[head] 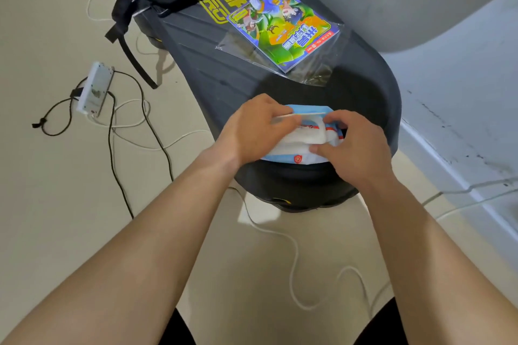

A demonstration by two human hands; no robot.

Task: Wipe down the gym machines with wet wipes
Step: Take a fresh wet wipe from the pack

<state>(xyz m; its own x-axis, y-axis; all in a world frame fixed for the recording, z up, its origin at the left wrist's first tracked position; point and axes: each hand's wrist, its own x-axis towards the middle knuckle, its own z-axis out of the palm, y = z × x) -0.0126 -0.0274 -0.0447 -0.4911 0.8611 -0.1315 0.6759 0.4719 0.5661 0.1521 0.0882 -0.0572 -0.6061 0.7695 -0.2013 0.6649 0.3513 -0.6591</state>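
Black ribbed gym machine pad (224, 70) ran 11 to 5 o'clock; blue-and-white soft plastic wet-wipe pack (297, 159) sat on its near end, long axis 9 to 3. The left hand (252, 131) curled round the pack's 9 o'clock end; the right hand (356, 145) at 3 pinched the folded white wipe (294, 140), likely the puller.

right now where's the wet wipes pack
Head view, centre: the wet wipes pack sits on the near end of the black bench pad, gripped between left hand and right hand.
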